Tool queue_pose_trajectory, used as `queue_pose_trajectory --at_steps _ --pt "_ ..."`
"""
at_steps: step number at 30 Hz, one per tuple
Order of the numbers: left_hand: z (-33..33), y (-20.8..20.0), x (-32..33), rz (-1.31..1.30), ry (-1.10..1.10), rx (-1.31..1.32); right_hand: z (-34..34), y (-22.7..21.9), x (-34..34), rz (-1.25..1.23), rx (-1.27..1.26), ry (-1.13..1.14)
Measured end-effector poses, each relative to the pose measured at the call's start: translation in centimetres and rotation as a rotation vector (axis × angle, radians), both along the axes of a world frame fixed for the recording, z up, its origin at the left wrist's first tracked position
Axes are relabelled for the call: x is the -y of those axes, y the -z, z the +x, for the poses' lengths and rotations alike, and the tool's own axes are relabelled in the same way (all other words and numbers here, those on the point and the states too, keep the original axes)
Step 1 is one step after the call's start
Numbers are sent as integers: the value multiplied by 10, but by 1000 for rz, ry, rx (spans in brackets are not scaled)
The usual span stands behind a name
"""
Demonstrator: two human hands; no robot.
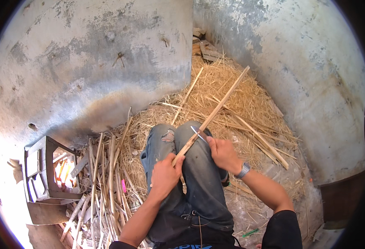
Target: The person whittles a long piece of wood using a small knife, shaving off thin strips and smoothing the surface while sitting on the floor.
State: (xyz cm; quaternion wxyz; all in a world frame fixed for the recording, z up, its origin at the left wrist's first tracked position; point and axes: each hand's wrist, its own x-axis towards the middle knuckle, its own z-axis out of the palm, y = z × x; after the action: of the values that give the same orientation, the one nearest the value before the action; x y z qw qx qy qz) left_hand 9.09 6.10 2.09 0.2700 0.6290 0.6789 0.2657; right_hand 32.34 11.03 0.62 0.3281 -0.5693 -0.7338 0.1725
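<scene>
Long pale wooden stick (228, 97): above the faded blue jeans (203, 182), axis slanting from near left to far right
Left hand (165, 173): nearer, closed round the stick's near end
Right hand (225, 155): just right of the stick, closed on the silver-bladed knife (195, 131)
Blade angle: crosswise to the stick

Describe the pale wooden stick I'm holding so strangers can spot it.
Find the faded blue jeans, lower centre. Over them, the bare left hand grips a long, pale wooden stick slanting up rightward. Unlike loose sticks on yellow straw, it's crossed by a silver knife blade.
</scene>
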Motion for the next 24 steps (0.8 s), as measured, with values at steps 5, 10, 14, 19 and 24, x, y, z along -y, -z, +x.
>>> queue_pose_trajectory --at_steps 5,10,14,19,24 --pt "-1 3 -3 -19 5 38 10 -13 -16 -158 -83 38" --pt "4 6 -8 -5 5 108 2 -22 -8 -250 -15 -49" --pt "3 17 -8 8 18 104 5 -14 -10 -356 -38 -55" --pt "-1 8 -6 -23 38 116 12 -17 -13 -660 -503 -28" --pt "-15 9 14 -7 31 47 3 -17 -12 -330 -360 47"
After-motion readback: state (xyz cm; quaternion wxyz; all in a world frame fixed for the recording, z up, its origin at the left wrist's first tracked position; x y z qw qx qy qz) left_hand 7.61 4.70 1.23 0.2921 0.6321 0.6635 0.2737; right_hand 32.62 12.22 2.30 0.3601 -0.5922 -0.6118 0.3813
